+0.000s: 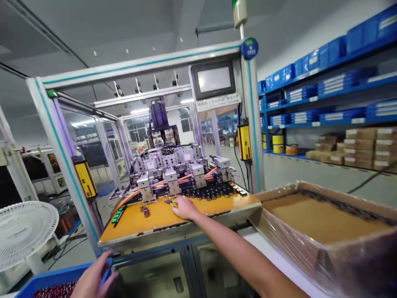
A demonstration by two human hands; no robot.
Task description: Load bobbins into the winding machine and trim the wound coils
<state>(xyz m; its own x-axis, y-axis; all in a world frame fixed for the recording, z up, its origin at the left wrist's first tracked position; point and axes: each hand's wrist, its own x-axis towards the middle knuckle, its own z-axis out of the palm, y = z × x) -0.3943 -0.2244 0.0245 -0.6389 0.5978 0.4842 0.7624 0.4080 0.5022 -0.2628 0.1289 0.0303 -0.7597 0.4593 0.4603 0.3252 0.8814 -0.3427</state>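
My right hand (185,207) is over the orange worktop (161,219) of a machine, fingers closed around a small dark tool (169,202) with a yellowish part. Just left of it, a little cluster of dark red and copper parts (144,210) rests on the worktop. Behind my hand, many black round parts (212,192) stand in rows. At the lower left, my left hand (96,278) is raised with fingers apart, holding nothing, beside a blue bin (71,272) that contains many small dark red parts (56,289).
The machine's metal fixtures (172,181) stand behind the worktop within an aluminium frame (254,124). Green buttons (118,214) sit at its left. A plastic-lined cardboard box (310,244) is at the right, and a white fan (25,231) at the left.
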